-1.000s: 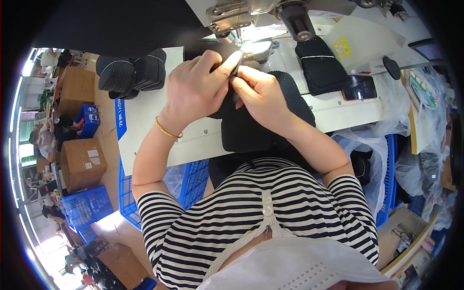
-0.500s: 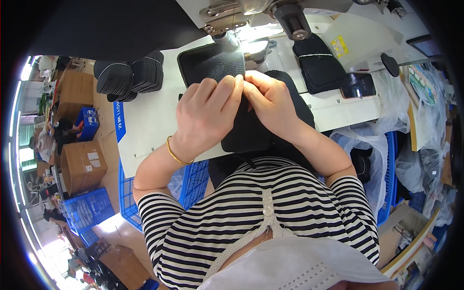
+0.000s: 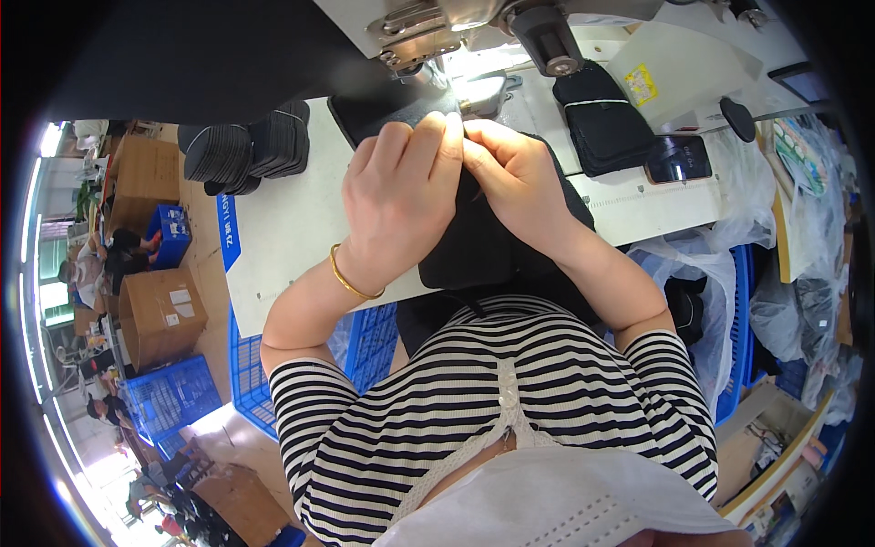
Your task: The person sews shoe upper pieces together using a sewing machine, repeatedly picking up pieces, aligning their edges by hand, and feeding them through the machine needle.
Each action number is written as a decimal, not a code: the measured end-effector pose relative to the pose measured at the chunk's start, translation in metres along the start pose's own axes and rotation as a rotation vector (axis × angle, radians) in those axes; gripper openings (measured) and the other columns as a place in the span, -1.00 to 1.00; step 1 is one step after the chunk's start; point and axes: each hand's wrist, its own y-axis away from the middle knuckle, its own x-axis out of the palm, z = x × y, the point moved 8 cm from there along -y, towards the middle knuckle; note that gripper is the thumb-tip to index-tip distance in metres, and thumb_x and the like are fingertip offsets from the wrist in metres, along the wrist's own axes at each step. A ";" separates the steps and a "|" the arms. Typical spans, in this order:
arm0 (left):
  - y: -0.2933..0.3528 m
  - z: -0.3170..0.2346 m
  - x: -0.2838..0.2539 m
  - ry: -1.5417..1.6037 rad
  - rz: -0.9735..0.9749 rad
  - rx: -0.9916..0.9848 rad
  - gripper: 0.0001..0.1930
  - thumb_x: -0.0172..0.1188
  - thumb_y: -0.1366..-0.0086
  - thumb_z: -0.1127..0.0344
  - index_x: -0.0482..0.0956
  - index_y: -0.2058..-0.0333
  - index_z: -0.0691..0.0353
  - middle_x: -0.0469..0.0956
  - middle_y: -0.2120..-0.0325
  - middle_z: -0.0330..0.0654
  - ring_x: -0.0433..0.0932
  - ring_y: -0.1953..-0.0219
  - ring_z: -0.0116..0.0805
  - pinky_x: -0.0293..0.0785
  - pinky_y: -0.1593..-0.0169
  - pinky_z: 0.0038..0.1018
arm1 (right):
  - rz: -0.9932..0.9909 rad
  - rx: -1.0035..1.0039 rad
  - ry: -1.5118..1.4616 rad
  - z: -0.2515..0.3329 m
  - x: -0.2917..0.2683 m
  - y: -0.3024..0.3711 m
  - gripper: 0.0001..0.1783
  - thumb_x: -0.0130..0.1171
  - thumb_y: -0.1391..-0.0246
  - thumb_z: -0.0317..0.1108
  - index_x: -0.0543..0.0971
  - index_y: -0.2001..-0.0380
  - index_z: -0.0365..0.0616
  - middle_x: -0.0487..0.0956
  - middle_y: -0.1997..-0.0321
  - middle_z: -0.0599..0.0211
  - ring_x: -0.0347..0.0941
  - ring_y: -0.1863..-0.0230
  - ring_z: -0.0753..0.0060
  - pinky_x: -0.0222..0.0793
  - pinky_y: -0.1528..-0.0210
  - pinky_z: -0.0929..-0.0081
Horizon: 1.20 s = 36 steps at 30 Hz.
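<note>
A black fabric piece [image 3: 467,248] reaches from the table's front edge toward the sewing machine [image 3: 415,41], its far part under the lit needle area. My left hand [image 3: 401,196] is closed, thumb and fingers pinching the piece's edge just in front of the machine. Right beside it, fingertips almost touching, my right hand [image 3: 518,187] pinches the same edge. The exact spot between the fingertips is hidden. More black material [image 3: 570,202] lies under and beside my right hand.
Banded stacks of black pieces [image 3: 219,153] stand on the white table [image 3: 283,232] at left. Another banded black bundle [image 3: 603,128] and a dark phone-like device [image 3: 677,159] lie at right. Blue crates [image 3: 251,374] flank my lap; cardboard boxes [image 3: 164,314] and people are farther left.
Both hands have moved a little farther away, toward the machine, still pinching the fabric edge. The piece's far part has slid farther under the machine head.
</note>
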 end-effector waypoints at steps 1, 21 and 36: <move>-0.002 0.001 0.001 -0.018 -0.014 0.003 -0.75 0.30 0.05 0.49 0.68 0.30 0.27 0.61 0.31 -0.24 0.51 0.38 -0.35 0.44 0.37 -0.47 | -0.010 0.056 -0.094 -0.004 0.003 -0.001 -0.79 0.07 -0.26 -0.36 0.57 0.26 -0.30 0.51 0.57 0.24 0.41 0.58 0.55 0.33 0.50 0.51; 0.002 0.038 -0.003 0.347 -0.077 -0.279 -0.77 0.24 -0.12 0.47 0.65 0.20 0.29 0.60 0.22 -0.14 0.54 0.16 -0.31 0.44 0.03 -0.42 | 0.025 0.093 -0.058 -0.012 -0.012 -0.002 -0.81 0.10 -0.24 -0.34 0.56 0.34 -0.27 0.56 0.56 0.23 0.54 0.53 0.39 0.40 0.41 0.43; 0.049 0.250 0.156 0.088 -0.411 -0.331 -0.75 0.20 -0.27 0.33 0.58 0.11 0.30 0.61 0.15 -0.10 0.60 0.10 -0.28 0.52 0.03 -0.35 | -0.043 -0.094 0.768 -0.041 -0.041 0.061 -0.26 0.45 0.19 -0.23 0.45 -0.09 -0.30 0.45 0.02 0.15 0.40 -0.03 0.08 0.30 -0.10 0.21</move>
